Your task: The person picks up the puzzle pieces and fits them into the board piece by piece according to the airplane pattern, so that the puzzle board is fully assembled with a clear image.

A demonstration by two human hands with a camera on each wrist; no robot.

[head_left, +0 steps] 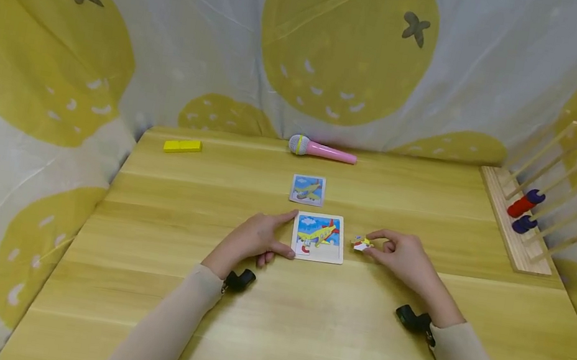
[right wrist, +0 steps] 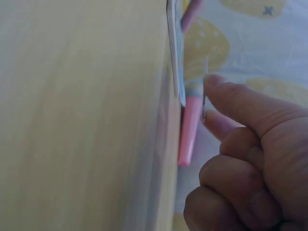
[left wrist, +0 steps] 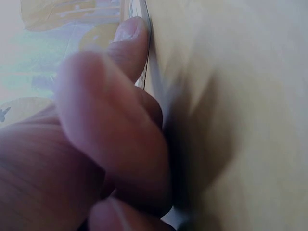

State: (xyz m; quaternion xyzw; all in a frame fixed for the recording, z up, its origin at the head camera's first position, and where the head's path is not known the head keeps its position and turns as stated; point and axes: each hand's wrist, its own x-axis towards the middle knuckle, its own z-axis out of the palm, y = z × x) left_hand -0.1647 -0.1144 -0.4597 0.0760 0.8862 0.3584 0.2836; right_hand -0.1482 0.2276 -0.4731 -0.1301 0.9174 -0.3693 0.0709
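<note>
A square airplane jigsaw puzzle board lies flat on the table, with a pale gap at its lower left around a red-and-white patch. My left hand holds the board's left side, index finger at the upper corner and thumb at the lower one. In the left wrist view, the thumb touches the board's edge. Just right of the board, my right hand pinches a small puzzle piece between thumb and index finger, above the table. The right wrist view shows this piece edge-on, its other fingers curled in.
Behind the board lies a small airplane picture card, then a pink toy microphone. A yellow block is at the back left. On the right stands a wooden peg rack with red and dark blue pieces. Fruit-printed cloth surrounds the table.
</note>
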